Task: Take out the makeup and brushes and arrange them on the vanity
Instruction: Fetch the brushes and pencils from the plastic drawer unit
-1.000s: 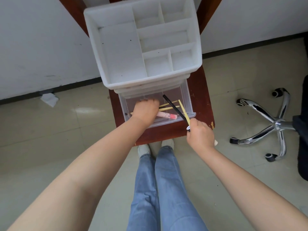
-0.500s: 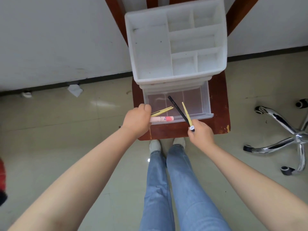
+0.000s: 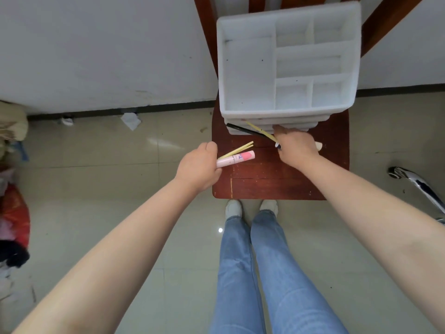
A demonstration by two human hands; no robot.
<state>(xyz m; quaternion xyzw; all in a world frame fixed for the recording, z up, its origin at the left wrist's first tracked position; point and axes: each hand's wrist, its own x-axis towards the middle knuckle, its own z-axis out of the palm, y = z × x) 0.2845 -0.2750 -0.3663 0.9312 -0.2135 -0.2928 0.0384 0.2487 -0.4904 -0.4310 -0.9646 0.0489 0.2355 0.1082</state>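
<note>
My left hand (image 3: 201, 166) grips a pink tube (image 3: 237, 158) and two thin yellow sticks (image 3: 237, 149), held over the left front of the red-brown wooden seat (image 3: 269, 182). My right hand (image 3: 296, 147) grips a black brush (image 3: 243, 130) and a yellow stick (image 3: 261, 131), with its fingertips against the front of the white organizer (image 3: 244, 75). The organizer's drawer is pushed in. Its top compartments hold nothing.
A white wall with a dark skirting runs behind the chair. Crumpled paper (image 3: 131, 120) lies on the tiled floor at left. Bags and cloth (image 3: 13, 206) pile at the far left. A chrome chair base (image 3: 419, 186) sits at the right. My jeans and white shoes stand below the seat.
The clear drawer that stood open is now pushed in by my right hand. My left hand drew back toward the left with the pink tube and yellow sticks. The view shifted left.
</note>
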